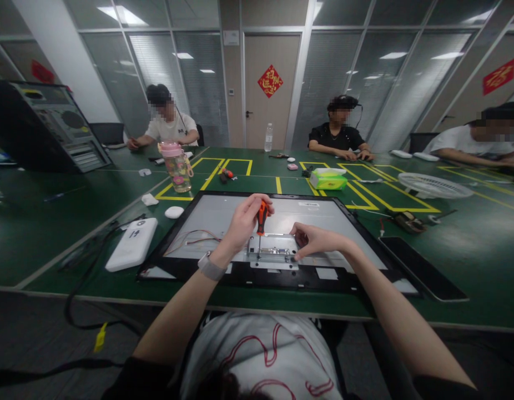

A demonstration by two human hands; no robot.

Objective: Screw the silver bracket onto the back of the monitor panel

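Left grip (246,218) closed round upright screwdriver (262,218), tip at left part of bracket (278,243). Right grip (317,240) holds bracket's right end.

The table (482,239) bears a panel (327,216) and bottles (179,169)

Looks like an office to me. People (174,129) sit around a green table (109,194), a computer case (53,130) is on its left side, and beyond the table are glass walls (198,94), blinds (336,72) and a door (265,125).
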